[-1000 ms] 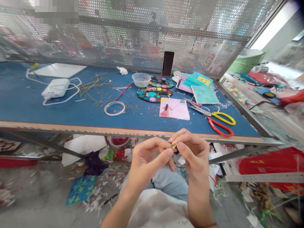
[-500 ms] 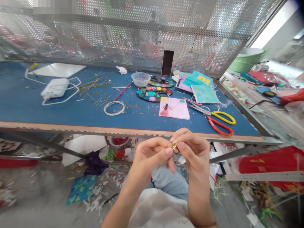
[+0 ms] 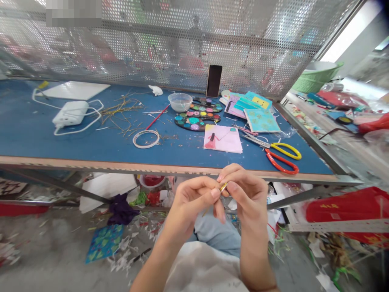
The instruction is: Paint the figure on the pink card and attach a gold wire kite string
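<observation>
Above my lap, in front of the table edge, my left hand and my right hand meet fingertip to fingertip. Both pinch a thin yellow stem, of which a short shiny piece shows between the thumbs; its thin end pokes out below my left fingers. The rest of it is hidden by the fingers. On the table beyond lie a pink painted card, scissors with one yellow and one red handle, and a loose pile of thin yellow-brown stems.
The blue table also carries a roll of tape, a red stick, paint palettes, a plastic bowl, an upright phone, a white power adapter and painted cards. Paper scraps litter the floor.
Both hands stay almost in place, still pinching the yellow stem. The fingers have shifted very slightly, and a little more of the stem shows between them.
</observation>
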The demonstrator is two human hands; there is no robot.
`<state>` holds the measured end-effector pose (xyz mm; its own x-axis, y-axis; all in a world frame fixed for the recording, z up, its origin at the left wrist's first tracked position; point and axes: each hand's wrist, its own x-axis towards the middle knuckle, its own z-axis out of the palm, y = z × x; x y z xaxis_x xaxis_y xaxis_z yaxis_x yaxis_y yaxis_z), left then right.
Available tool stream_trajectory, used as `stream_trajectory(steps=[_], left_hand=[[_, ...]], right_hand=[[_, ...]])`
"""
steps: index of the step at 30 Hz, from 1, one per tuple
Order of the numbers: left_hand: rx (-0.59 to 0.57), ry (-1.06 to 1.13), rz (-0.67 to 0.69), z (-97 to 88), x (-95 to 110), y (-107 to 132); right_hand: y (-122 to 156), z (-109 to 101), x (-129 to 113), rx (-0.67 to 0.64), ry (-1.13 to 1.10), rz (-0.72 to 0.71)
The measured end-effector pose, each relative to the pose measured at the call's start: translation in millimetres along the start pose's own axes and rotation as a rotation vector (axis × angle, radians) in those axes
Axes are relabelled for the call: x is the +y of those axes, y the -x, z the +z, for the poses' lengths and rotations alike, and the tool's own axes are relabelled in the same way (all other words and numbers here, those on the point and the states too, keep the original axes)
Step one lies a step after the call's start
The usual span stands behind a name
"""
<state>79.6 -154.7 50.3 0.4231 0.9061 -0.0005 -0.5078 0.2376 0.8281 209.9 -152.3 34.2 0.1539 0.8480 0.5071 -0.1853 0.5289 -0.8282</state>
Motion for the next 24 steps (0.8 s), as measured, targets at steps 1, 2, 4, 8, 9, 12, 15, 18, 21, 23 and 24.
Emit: stream_trajectory(steps=[1, 2, 4, 8, 9, 12, 15, 18, 21, 23, 24], left_hand=[[-0.006, 0.003, 0.001, -0.1, -0.4, -0.2], [-0.013, 0.011, 0.000, -0.3, -0.8, -0.4], [-0.027, 0.035, -0.006, -0.8, -1.5, -1.1], [-0.018, 0.040, -0.017, -1.4, -2.1, -2.2], [-0.005, 0.027, -0.011, -1.4, -2.1, -2.2], [0.040, -0.016, 0.031, -1.1, -2.3, -1.4], [0.068, -0.064, 0.087, -1.8, -2.5, -0.6], [0.073, -0.135, 0.152, -5.9, -2.1, -1.9], [0.005, -0.213, 0.197, -13.1, -1.2, -5.5], [-0.046, -0.242, 0.218, -17.3, -0.8, -7.9], [-0.059, -0.245, 0.226, -18.6, -0.6, -8.7]], right_hand=[[0.1, 0.3, 0.1, 0.002, 0.000, -0.001], [0.2, 0.5, 0.3, 0.006, 0.001, -0.003], [0.1, 0.9, 0.8, 0.009, 0.004, -0.007], [-1.7, -0.3, 1.7, 0.009, 0.021, -0.004], [-2.4, -0.9, 1.7, 0.002, 0.023, 0.002], [-4.3, -2.2, 0.7, -0.038, 0.010, 0.024], [-5.9, -1.9, -1.2, -0.045, -0.010, 0.064], [-7.4, -2.4, -1.1, -0.041, -0.033, 0.112], [-9.2, -5.7, 1.5, -0.112, -0.064, 0.137], [-10.5, -7.7, 2.7, -0.161, -0.084, 0.139], [-11.1, -8.1, 2.7, -0.176, -0.091, 0.136]])
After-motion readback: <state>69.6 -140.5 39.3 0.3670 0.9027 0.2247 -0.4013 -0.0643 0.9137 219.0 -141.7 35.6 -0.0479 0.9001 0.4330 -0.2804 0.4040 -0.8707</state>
